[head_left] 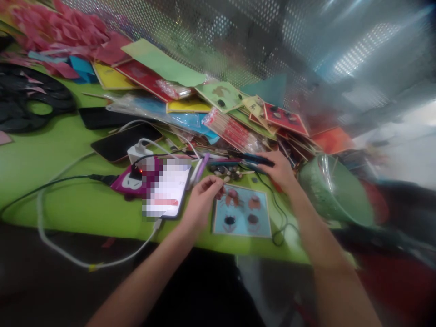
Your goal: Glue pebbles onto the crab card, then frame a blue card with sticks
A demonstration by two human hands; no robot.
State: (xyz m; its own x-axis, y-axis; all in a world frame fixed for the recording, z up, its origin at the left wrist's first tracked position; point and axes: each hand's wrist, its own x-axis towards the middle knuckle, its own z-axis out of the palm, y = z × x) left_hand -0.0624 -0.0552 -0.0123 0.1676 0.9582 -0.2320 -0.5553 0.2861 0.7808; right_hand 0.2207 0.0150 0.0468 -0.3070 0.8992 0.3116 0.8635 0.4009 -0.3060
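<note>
My left hand [205,195] is closed in a pinch above the upper left corner of a light blue picture card [242,225]. Whatever its fingertips hold, if anything, is too small to name. Dark and reddish-brown round pieces, several of them, are on the card. Farther right, my right hand [279,171] has its fingers closed around a dark tool with blue handles [256,159]; its exact kind is unclear. Small pebbles [227,172] lie in a heap between the hands, just behind the card.
A lit phone [170,190] on a white cable lies left of my left hand, against a magenta power strip [117,184]. A green bowl [335,190] stands right. Behind are colored cards [221,96], packaged sticks [233,129] and a black tray [27,97].
</note>
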